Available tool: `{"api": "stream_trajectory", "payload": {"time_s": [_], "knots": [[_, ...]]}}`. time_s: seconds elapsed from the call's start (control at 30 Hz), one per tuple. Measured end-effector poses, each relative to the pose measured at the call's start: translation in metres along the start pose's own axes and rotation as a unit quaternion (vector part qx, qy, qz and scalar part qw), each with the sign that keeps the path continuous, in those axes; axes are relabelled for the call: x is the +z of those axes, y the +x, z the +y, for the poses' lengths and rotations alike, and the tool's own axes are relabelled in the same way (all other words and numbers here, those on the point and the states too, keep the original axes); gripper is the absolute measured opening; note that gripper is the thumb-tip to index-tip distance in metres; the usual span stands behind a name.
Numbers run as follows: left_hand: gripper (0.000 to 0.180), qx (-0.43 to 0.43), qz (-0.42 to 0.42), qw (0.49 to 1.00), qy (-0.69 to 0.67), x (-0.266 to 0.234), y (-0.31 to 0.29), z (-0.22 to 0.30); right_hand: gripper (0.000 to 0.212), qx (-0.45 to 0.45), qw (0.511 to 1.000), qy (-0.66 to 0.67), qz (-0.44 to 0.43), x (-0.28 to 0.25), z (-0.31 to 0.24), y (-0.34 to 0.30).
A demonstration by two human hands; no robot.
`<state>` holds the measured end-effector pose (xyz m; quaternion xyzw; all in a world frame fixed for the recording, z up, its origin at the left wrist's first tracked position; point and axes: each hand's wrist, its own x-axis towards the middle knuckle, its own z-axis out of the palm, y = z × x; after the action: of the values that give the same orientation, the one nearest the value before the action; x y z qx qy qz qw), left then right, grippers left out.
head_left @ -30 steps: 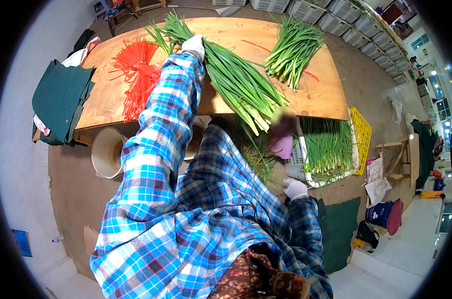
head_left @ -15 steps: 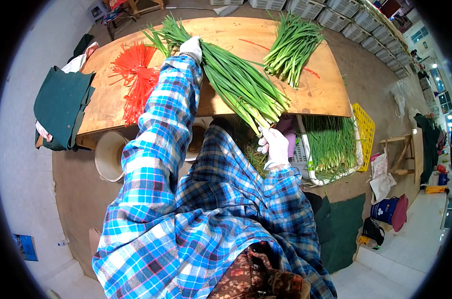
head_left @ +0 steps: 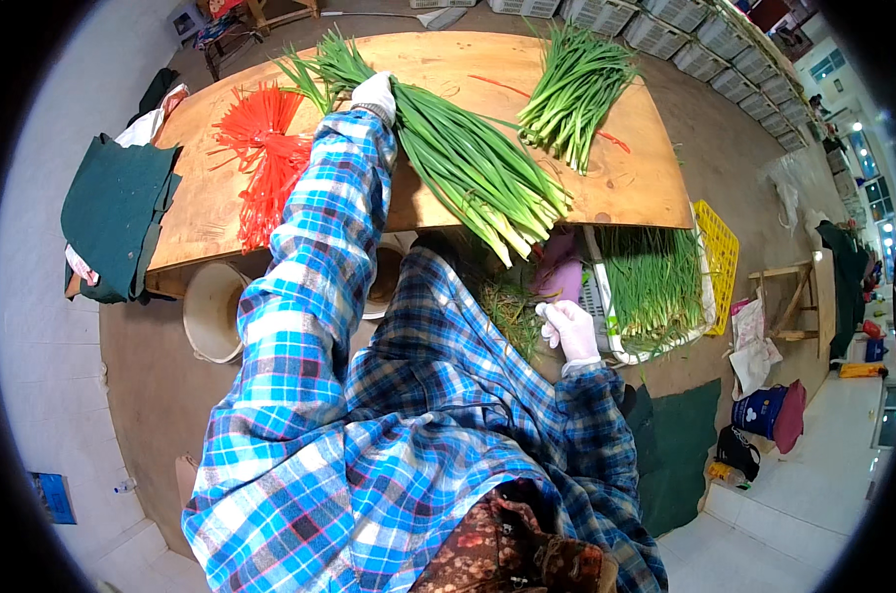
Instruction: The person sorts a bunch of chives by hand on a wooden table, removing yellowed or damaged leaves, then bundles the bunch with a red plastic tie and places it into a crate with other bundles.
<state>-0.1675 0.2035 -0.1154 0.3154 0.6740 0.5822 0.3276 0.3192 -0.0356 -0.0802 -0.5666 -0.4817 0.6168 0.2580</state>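
Green bunch (head_left: 478, 148) is lying aslant on the wooden table (head_left: 621, 203), its pale ends jutting past the near edge, probably to leave them within easy reach. The left hand (head_left: 374, 96), gloved in white, is clasping the leafy half from above, apparently steadying it against slipping off; its fingers are bending round the leaves, though most are hidden from me. Below the pale ends and apart from them, the gloved right hand (head_left: 570, 333) is hovering near a white-rimmed basket (head_left: 710, 296), fingers curling inward, thumb lying close to the forefinger; whether they are pinching anything, I cannot tell. Loose scraps (head_left: 510, 314) are lying just beside it, under the table edge. A second bunch (head_left: 576, 94) is resting farther right, seemingly set aside from the first, while red strips (head_left: 267, 153) are fanning out at the left, perhaps laid apart to avoid tangling.
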Motion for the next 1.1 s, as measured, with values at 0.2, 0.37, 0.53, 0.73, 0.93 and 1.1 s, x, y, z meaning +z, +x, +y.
{"api": "stream_trajectory", "payload": {"time_s": [0.2, 0.37, 0.53, 0.73, 0.93, 1.1], "knots": [[0.026, 0.137, -0.016, 0.977, 0.161, -0.011, 0.012, -0.008, 0.024, -0.1, 0.993, -0.026, 0.049, 0.051, -0.024, -0.002], [0.021, 0.147, 0.024, 0.954, 0.262, -0.044, 0.022, -0.018, 0.031, -0.142, 0.977, -0.128, 0.097, 0.086, -0.042, -0.002], [0.026, 0.119, -0.045, 0.893, 0.432, 0.038, -0.055, 0.044, 0.02, -0.137, 0.972, 0.065, 0.181, 0.079, -0.029, 0.024], [0.028, -0.057, -0.006, 0.991, 0.119, -0.028, -0.018, 0.032, 0.011, -0.255, 0.957, 0.062, 0.123, 0.104, -0.043, 0.002], [0.029, 0.11, -0.066, 0.816, 0.564, 0.024, -0.071, 0.074, 0.013, -0.208, 0.957, 0.11, 0.17, 0.061, -0.041, -0.013], [0.021, 0.13, 0.008, 0.779, 0.613, -0.001, -0.049, 0.071, 0.012, -0.271, 0.956, 0.074, 0.084, 0.083, -0.053, -0.012]]}}
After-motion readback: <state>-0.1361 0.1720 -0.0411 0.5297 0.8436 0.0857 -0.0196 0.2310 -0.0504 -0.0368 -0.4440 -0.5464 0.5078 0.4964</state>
